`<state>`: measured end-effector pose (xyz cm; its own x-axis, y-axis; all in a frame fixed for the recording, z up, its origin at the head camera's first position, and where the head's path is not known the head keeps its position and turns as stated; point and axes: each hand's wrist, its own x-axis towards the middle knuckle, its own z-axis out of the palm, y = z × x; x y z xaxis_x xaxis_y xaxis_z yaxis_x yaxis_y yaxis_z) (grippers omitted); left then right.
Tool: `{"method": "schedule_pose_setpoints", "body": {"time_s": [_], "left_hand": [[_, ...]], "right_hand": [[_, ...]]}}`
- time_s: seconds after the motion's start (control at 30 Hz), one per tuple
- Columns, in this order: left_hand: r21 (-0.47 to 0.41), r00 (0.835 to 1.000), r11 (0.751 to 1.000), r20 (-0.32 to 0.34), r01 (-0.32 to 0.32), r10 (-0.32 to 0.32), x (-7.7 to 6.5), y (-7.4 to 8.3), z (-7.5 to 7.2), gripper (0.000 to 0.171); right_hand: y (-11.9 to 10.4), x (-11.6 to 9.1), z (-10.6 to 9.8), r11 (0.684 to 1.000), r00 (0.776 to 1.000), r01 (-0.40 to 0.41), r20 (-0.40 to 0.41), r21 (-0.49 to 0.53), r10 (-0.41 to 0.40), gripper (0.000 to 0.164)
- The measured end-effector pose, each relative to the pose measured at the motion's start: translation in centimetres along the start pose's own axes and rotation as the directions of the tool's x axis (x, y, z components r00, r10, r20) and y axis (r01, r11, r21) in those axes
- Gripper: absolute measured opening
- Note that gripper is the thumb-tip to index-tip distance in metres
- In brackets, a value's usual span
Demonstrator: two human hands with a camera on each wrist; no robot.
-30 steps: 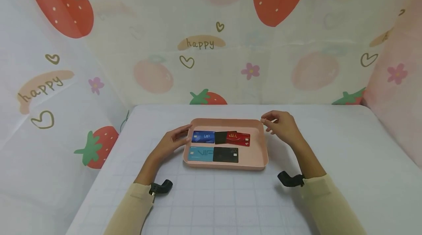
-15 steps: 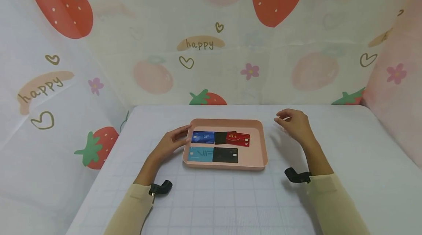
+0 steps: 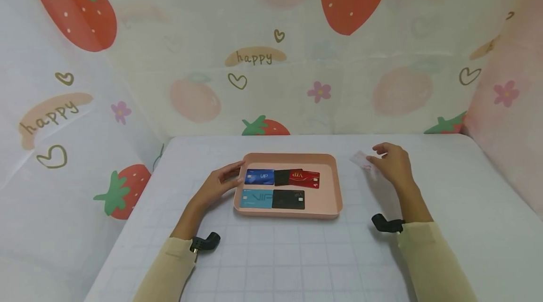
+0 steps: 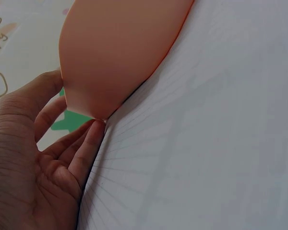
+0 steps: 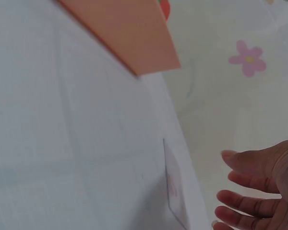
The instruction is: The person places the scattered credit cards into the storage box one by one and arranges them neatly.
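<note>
A pink tray (image 3: 324,198) lies on the table, holding several bank-style cards: a blue VIP card (image 3: 260,176), a red VIP card (image 3: 305,179) overlapping a black one, and a light blue card (image 3: 256,199) beside another black card (image 3: 288,199). My left hand (image 3: 217,183) holds the tray's left end, thumb and fingertips against its wall in the left wrist view. To the tray's right, my right hand (image 3: 392,163) is over the table. A pale translucent card (image 3: 362,160) with pinkish print appears tilted by its fingertips; the right wrist view shows that card (image 5: 173,182) apart from the loosely spread fingers.
A white, faintly checked cloth (image 3: 288,255) covers the table. Behind the table's back edge hangs a strawberry-patterned curtain (image 3: 356,61), which continues along both sides. Each wrist wears a black camera (image 3: 386,223).
My right hand has moved right, from the tray's far right corner out over the table. The pale card beside its fingers has come into sight. My left hand stays at the tray.
</note>
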<state>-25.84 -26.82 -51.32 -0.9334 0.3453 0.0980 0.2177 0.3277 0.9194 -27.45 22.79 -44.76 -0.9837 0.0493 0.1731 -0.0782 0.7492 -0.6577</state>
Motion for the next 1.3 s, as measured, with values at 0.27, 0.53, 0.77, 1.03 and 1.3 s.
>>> {"method": "schedule_pose_setpoints", "body": {"time_s": [0.27,0.53,0.77,1.03,1.3], "left_hand": [[-0.004,1.0,1.0,0.006,-0.001,0.001,0.0,-0.2,0.0,0.061],[0.008,1.0,1.0,0.002,-0.009,0.009,0.1,-0.3,-0.1,0.06],[0.023,1.0,1.0,0.002,-0.005,0.005,0.1,-0.2,0.1,0.061],[0.012,1.0,1.0,0.028,-0.007,0.006,-0.6,2.4,0.2,0.06],[0.012,1.0,1.0,0.018,-0.006,0.006,-0.8,3.1,0.3,0.059]], "right_hand": [[1.2,0.0,0.0,0.989,0.983,-0.136,0.118,-0.057,0.142,0.054],[1.7,0.4,0.7,0.969,0.959,-0.201,0.173,-0.144,0.225,0.06],[2.0,0.4,1.0,0.967,0.961,-0.185,0.171,-0.178,0.215,0.06],[2.3,0.2,1.0,0.966,0.967,-0.163,0.162,-0.202,0.197,0.052],[2.4,0.3,1.1,0.964,0.966,-0.154,0.172,-0.216,0.193,0.049]]}}
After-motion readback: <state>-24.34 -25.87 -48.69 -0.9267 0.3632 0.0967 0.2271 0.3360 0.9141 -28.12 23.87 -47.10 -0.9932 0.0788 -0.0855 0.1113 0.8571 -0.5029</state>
